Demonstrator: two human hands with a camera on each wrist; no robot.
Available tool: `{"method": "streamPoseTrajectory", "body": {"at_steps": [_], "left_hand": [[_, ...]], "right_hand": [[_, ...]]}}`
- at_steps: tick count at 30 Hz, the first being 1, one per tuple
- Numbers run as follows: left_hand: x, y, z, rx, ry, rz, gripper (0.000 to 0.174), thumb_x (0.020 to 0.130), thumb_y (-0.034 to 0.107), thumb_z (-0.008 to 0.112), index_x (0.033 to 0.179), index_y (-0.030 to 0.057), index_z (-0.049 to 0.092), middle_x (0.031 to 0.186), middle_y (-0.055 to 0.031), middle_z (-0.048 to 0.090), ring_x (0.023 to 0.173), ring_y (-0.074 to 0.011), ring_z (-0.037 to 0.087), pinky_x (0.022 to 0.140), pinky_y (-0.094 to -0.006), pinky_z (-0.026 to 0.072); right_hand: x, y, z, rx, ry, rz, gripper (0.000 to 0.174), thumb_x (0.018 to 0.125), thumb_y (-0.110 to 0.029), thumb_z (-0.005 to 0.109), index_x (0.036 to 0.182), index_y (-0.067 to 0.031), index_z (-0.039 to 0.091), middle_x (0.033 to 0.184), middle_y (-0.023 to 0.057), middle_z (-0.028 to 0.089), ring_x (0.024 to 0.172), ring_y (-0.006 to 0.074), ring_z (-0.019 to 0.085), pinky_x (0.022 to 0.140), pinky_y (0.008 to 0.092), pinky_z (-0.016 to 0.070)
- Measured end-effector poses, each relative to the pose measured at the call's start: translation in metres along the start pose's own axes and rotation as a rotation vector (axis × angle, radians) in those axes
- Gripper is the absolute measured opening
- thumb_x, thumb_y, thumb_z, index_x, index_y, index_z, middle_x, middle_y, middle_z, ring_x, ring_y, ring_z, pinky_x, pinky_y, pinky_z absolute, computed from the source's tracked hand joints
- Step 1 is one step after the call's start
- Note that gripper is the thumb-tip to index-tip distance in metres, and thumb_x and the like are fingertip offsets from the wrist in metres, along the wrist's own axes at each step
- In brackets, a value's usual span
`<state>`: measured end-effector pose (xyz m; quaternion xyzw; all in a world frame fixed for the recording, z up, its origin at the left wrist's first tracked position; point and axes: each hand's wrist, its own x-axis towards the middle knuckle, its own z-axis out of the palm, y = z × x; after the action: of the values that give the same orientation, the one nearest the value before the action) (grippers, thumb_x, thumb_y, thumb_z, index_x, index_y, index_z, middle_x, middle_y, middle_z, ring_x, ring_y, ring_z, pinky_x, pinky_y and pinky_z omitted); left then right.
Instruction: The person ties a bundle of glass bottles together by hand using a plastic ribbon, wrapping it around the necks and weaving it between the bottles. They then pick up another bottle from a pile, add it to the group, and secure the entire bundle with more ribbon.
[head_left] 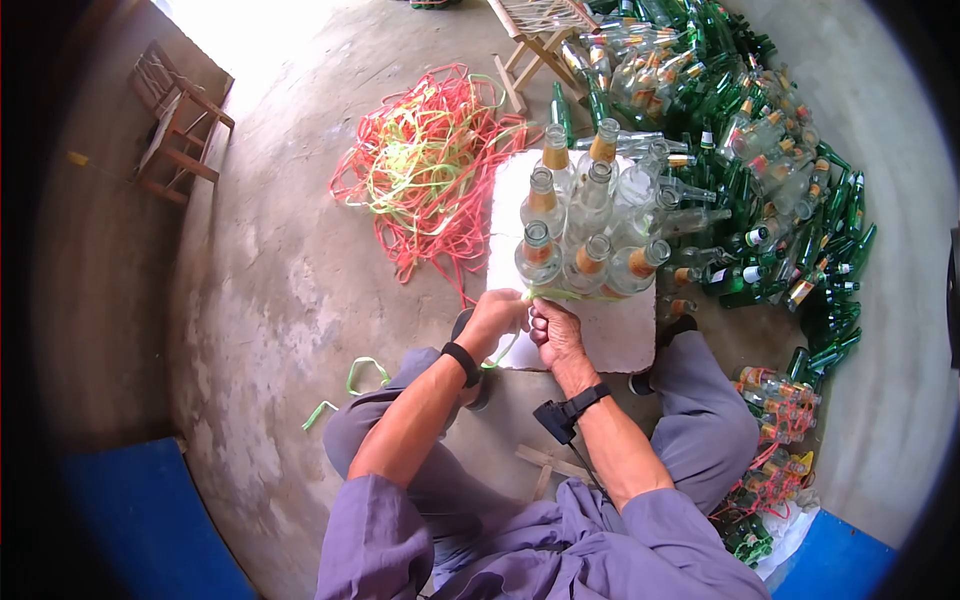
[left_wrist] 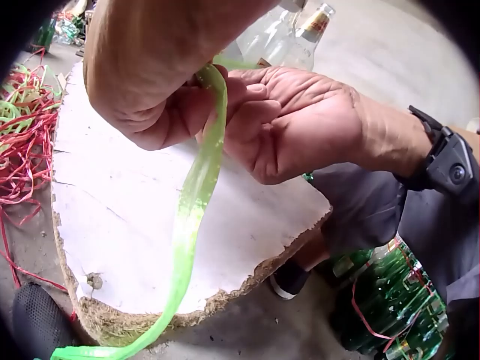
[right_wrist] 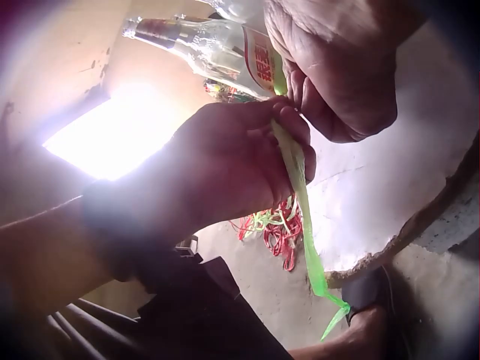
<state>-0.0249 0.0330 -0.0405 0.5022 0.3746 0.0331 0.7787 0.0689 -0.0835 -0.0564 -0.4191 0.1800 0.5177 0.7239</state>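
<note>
Both hands meet at the near side of a cluster of clear glass bottles [head_left: 590, 210] standing on a white-topped board [head_left: 600, 345]. A flat green plastic strip [left_wrist: 196, 191] runs along the near bottles, low on their sides. My left hand [head_left: 497, 318] pinches the strip, and its loose tail hangs down past the board's edge in the left wrist view. Right beside it, my right hand [head_left: 557, 335] has its fingers curled in on the strip at the same spot. The fingertips partly hide where the strip comes together. One bottle [right_wrist: 225, 52] shows a red-lettered label.
Tangled red and green strips [head_left: 430, 170] lie on the floor left of the board. Green and clear bottles [head_left: 740, 170] are heaped along the right wall. A wooden folding stool [head_left: 540, 50] stands beyond, a wooden chair [head_left: 180, 130] at the left wall. Tied bottle bundles [head_left: 780, 410] sit at right.
</note>
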Motion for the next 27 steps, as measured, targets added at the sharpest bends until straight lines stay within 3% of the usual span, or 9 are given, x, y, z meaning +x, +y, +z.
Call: {"method": "streamPoseTrajectory", "body": {"at_steps": [7,12,18,27], "left_hand": [[-0.003,0.010,0.010,0.027,0.038,-0.040,0.015,0.089,0.015,0.066,0.094,0.0008,0.063,0.069,-0.0073,0.065,0.054,-0.0091,0.053,0.050,-0.0235,0.0378],[-0.005,0.015,0.028,-0.110,0.225,-0.050,0.012,0.084,0.009,0.066,0.091,0.0004,0.063,0.072,-0.0084,0.066,0.052,-0.0128,0.057,0.048,-0.0247,0.0401],[0.004,0.010,0.020,-0.056,0.200,-0.032,0.009,0.081,0.003,0.065,0.089,0.0008,0.061,0.069,-0.0071,0.063,0.048,-0.0137,0.055,0.043,-0.0263,0.0378],[0.005,0.013,0.016,-0.090,0.152,-0.079,0.009,0.078,0.000,0.062,0.085,0.0009,0.057,0.065,-0.0082,0.060,0.043,-0.0117,0.047,0.037,-0.0259,0.0310]], "right_hand": [[0.007,0.006,-0.002,-0.062,0.061,-0.096,0.013,0.085,-0.011,0.076,0.088,-0.0052,0.064,0.074,-0.0014,0.056,0.052,0.0031,0.045,0.041,0.0163,0.0317],[0.003,0.006,0.003,-0.103,0.105,-0.151,0.014,0.083,-0.012,0.077,0.086,-0.0065,0.065,0.072,-0.0025,0.056,0.050,0.0033,0.045,0.040,0.0170,0.0311],[-0.006,0.002,0.004,-0.133,0.084,-0.135,0.011,0.083,-0.010,0.075,0.085,-0.0068,0.064,0.072,-0.0031,0.056,0.050,0.0036,0.045,0.041,0.0176,0.0315],[0.014,0.012,-0.017,0.067,0.044,0.083,0.017,0.084,-0.013,0.073,0.091,-0.0073,0.059,0.072,-0.0015,0.054,0.051,0.0051,0.044,0.042,0.0195,0.0332]]}}
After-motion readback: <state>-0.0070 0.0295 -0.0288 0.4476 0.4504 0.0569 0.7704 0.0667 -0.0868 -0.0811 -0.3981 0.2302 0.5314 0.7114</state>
